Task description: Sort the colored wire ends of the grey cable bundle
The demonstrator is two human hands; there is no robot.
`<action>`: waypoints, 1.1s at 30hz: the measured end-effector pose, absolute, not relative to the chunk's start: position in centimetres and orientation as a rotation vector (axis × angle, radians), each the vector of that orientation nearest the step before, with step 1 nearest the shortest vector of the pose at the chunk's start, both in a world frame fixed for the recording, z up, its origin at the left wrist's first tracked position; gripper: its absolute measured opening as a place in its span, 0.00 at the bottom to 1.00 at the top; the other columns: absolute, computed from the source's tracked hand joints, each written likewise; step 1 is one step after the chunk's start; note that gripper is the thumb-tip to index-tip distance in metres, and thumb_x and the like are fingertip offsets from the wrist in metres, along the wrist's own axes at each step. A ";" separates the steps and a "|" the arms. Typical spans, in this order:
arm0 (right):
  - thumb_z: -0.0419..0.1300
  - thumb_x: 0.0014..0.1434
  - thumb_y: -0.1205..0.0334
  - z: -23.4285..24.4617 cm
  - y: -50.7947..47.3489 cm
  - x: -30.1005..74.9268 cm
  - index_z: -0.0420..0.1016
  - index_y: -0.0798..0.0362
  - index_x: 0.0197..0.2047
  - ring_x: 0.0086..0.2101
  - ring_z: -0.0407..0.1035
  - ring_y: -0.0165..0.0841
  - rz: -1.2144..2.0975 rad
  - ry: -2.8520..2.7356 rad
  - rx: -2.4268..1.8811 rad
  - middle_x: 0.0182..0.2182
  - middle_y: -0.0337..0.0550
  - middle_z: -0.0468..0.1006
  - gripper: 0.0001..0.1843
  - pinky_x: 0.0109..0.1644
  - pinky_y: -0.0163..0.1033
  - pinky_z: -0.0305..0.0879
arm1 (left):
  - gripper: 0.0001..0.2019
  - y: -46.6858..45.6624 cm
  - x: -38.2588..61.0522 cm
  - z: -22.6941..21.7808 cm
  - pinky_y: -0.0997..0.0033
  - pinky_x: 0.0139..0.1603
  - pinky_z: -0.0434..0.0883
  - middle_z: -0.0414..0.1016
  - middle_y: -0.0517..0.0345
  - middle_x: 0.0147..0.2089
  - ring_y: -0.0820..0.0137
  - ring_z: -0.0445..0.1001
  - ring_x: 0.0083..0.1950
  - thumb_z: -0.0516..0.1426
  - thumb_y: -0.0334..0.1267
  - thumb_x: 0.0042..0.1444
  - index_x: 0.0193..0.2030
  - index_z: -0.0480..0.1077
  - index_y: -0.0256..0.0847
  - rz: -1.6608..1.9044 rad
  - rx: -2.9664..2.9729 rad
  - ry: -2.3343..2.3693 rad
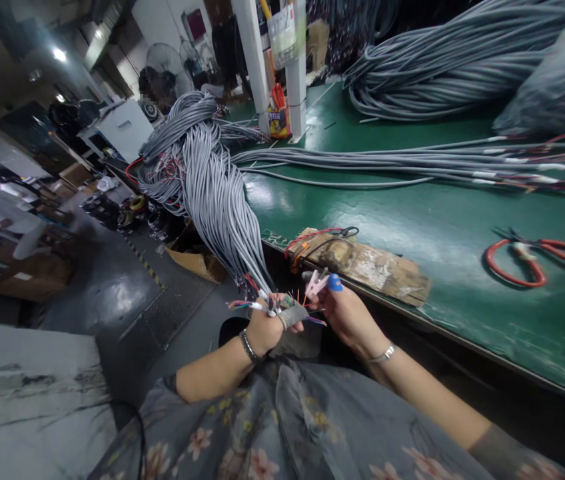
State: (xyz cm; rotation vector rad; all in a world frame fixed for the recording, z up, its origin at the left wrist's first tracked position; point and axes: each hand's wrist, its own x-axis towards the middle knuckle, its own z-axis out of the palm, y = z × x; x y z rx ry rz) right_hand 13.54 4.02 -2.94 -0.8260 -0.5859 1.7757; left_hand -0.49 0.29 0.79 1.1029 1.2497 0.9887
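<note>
Low in front of my body, my left hand is closed around the stripped end of a grey cable, where thin coloured wires fan out past a white sleeve. A grey wrap covers its thumb. Close by on the right, my right hand pinches a small pink clip-like piece beside the orange wires; its exact kind is unclear. One of that hand's fingertips wears a blue cover. Behind both hands, a thick bundle of grey cables hangs over the bench edge, its lower ends reaching my left hand.
On the green bench lie a worn taped board, red-handled pliers and a row of grey cables. A large cable coil sits at the back, near a white post. An open cardboard box stands below left.
</note>
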 end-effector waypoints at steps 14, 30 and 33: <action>0.70 0.40 0.39 -2.8 4.0 13.3 0.79 0.51 0.27 0.23 0.64 0.26 1.790 -0.530 -0.757 0.21 0.36 0.74 0.23 0.26 0.31 0.64 | 0.24 1.1 0.2 0.2 0.76 0.20 0.67 0.67 0.60 0.14 0.76 0.66 0.17 0.67 0.56 0.35 0.16 0.67 0.36 0.940 1.063 1.300; 0.68 0.47 0.45 -2.3 3.7 13.4 0.77 0.51 0.29 0.23 0.63 0.28 1.849 -0.575 -0.784 0.23 0.38 0.74 0.18 0.26 0.35 0.64 | 0.22 -0.2 -0.4 -0.4 0.75 0.22 0.69 0.71 0.60 0.17 0.76 0.67 0.17 0.65 0.56 0.40 0.22 0.70 0.37 1.158 1.036 1.313; 0.67 0.44 0.39 -2.5 3.5 13.4 0.77 0.51 0.27 0.22 0.62 0.29 1.781 -0.598 -0.819 0.22 0.37 0.72 0.22 0.27 0.36 0.63 | 0.21 -0.1 0.0 -0.4 0.75 0.21 0.69 0.70 0.60 0.17 0.76 0.67 0.17 0.66 0.54 0.40 0.23 0.70 0.37 1.175 1.017 1.330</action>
